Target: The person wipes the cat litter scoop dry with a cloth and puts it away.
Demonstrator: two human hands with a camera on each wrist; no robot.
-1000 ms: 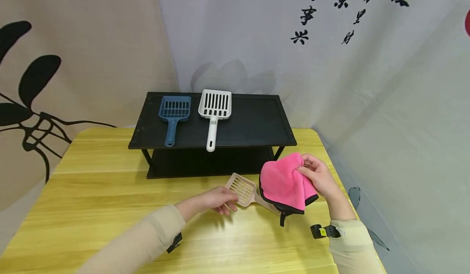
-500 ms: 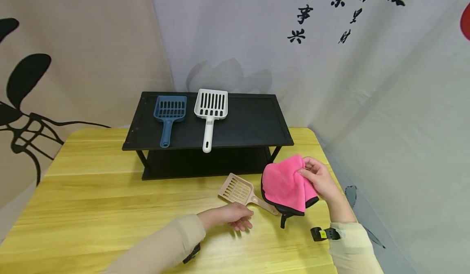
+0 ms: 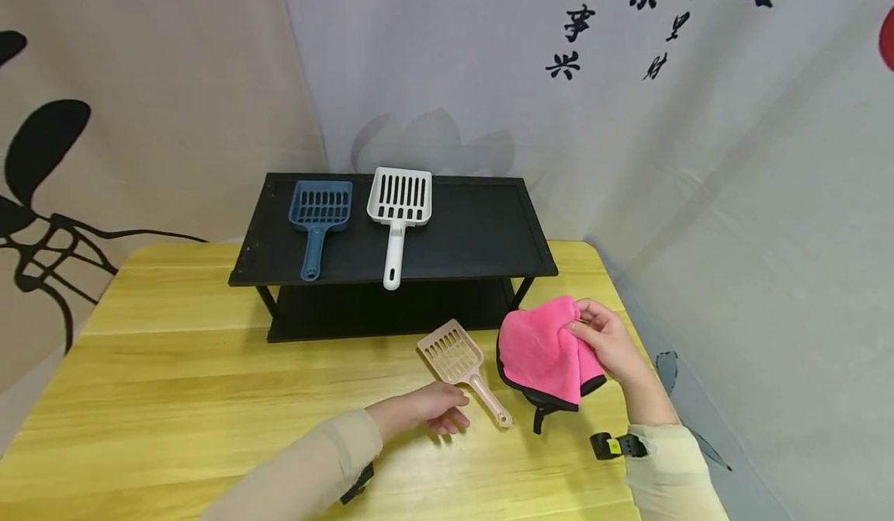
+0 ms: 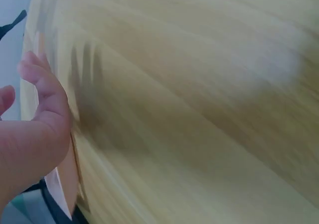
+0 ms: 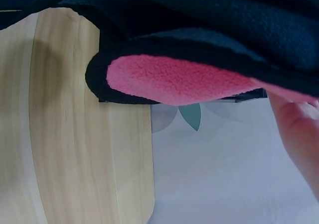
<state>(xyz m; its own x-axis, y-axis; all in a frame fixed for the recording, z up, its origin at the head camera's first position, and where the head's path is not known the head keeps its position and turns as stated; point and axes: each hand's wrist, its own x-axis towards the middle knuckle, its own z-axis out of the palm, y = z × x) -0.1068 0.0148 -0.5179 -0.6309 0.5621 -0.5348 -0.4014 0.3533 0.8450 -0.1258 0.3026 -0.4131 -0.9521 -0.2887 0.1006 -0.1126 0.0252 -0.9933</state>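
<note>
My left hand (image 3: 429, 408) is beside a beige litter scoop (image 3: 489, 398) lying on the table, its fingers loosely bent near where the handle joins the slotted head. In the left wrist view that hand (image 4: 42, 129) overlaps the scoop and hides most of it. My right hand (image 3: 608, 340) pinches a pink plush cloth (image 3: 541, 350) with black edging and holds it up to the right of the scoop. Seen from the right wrist, the cloth (image 5: 174, 79) shows a dark grey reverse side, and a black hanging loop dangles from its lower corner in the head view.
Behind stands a low black two-tier rack (image 3: 482, 230). On its top lie a blue litter scoop (image 3: 314, 249) and a white litter scoop (image 3: 394, 253), handles toward me. The wooden table (image 3: 174, 381) ends in front of a printed curtain (image 3: 447, 55).
My left hand first moved right toward the scoop's handle, then slightly back left. The beige scoop has turned, its handle end swinging toward me, out from beside the cloth. The right hand keeps its hold.
</note>
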